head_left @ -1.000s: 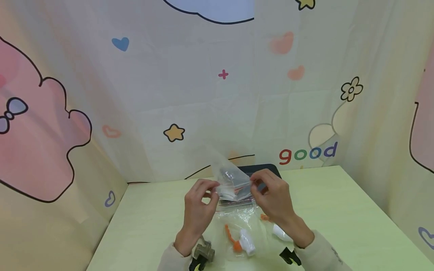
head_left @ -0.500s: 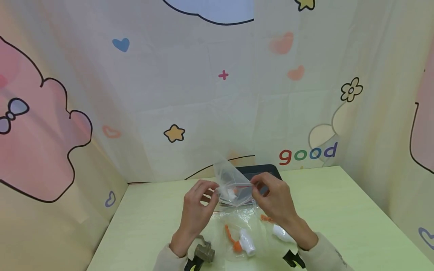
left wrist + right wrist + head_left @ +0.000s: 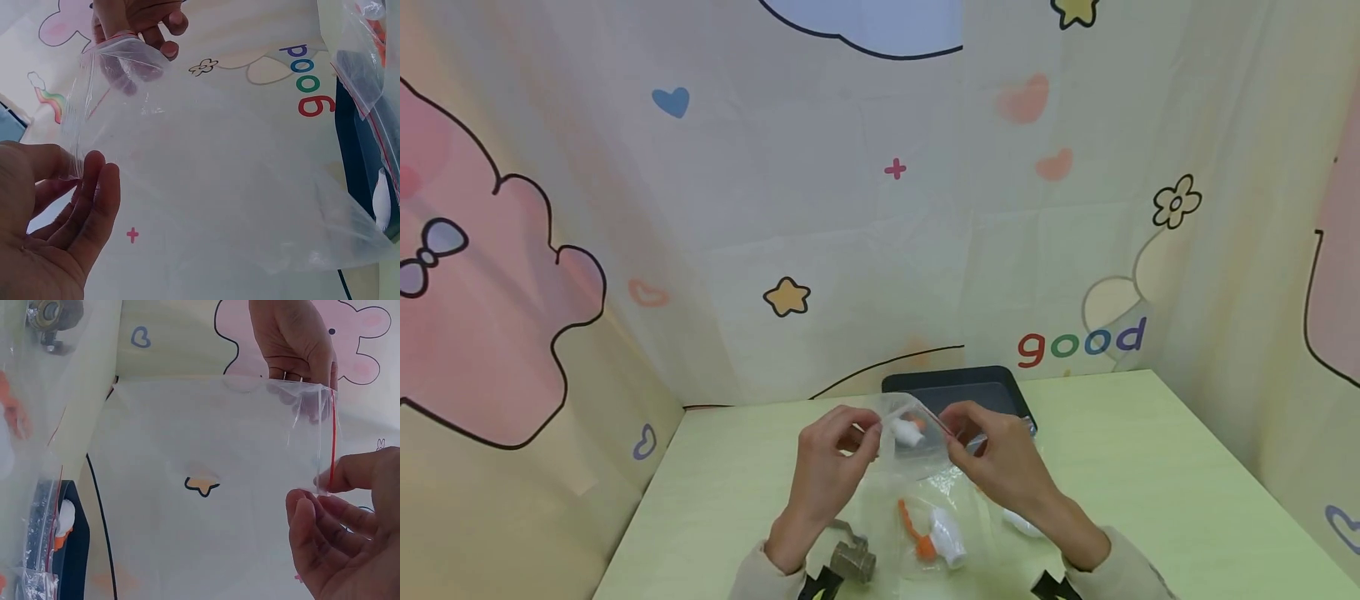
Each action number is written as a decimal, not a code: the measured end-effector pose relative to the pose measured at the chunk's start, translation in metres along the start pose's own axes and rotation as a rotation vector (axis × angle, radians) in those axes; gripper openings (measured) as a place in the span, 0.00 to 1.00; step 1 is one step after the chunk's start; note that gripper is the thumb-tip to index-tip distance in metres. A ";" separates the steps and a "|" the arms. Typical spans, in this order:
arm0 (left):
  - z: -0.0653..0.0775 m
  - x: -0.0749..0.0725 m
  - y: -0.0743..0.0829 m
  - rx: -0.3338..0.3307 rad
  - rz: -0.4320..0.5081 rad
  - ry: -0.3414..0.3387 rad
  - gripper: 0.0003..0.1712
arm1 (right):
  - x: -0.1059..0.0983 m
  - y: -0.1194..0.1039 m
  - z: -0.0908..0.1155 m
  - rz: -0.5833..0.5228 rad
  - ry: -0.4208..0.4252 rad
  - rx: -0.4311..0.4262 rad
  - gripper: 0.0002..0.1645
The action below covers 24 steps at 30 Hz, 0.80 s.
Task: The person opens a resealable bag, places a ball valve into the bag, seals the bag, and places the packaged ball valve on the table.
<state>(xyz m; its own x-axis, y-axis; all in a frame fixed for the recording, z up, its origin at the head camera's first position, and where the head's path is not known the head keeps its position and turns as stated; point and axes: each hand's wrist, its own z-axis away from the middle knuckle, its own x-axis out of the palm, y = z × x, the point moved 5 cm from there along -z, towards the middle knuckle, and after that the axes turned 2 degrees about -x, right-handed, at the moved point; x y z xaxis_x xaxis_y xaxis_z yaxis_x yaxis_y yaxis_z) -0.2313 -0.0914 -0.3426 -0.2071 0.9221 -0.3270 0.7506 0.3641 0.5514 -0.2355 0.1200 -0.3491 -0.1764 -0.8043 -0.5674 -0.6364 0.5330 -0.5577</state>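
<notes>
A clear zip-lock bag (image 3: 925, 460) with a red line along its mouth is stretched between both hands. My left hand (image 3: 833, 458) pinches one top corner between thumb and fingertips. The opposite corner is pinched by my right hand (image 3: 996, 454). In the left wrist view the bag (image 3: 206, 144) looks flat, with nothing visible inside. The right wrist view shows its red seal line (image 3: 333, 434) running from hand to hand. Below the hands, another clear bag lies on the table, with a white bottle-shaped piece (image 3: 947, 537) and an orange piece (image 3: 922, 546) in it.
A dark tray (image 3: 955, 380) stands at the back of the table, with a white-and-orange item (image 3: 907, 431) seen through the bag. A brass-coloured metal fitting (image 3: 853, 560) sits near the left wrist. Another white piece (image 3: 1022, 524) lies partly under the right forearm.
The bag has swung down from its raised, slanted position and now hangs lower between the hands, uncovering more of the tray. Both hands have shifted slightly; each keeps its pinch.
</notes>
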 end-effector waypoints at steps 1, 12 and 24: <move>0.000 -0.001 0.000 -0.012 -0.005 -0.005 0.09 | 0.001 0.000 0.000 -0.001 -0.016 0.009 0.13; 0.000 -0.005 -0.004 -0.134 -0.068 -0.078 0.08 | 0.013 -0.001 -0.001 -0.006 -0.155 0.027 0.10; 0.002 -0.013 -0.013 -0.194 -0.086 -0.084 0.08 | 0.002 0.005 -0.051 0.130 -0.167 -0.145 0.12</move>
<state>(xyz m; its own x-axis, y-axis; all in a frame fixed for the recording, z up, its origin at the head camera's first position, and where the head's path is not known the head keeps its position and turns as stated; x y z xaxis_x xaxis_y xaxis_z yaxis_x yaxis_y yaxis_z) -0.2372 -0.1079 -0.3466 -0.2066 0.8752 -0.4374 0.5960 0.4671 0.6531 -0.2767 0.1076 -0.3221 -0.1449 -0.6709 -0.7273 -0.7199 0.5758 -0.3877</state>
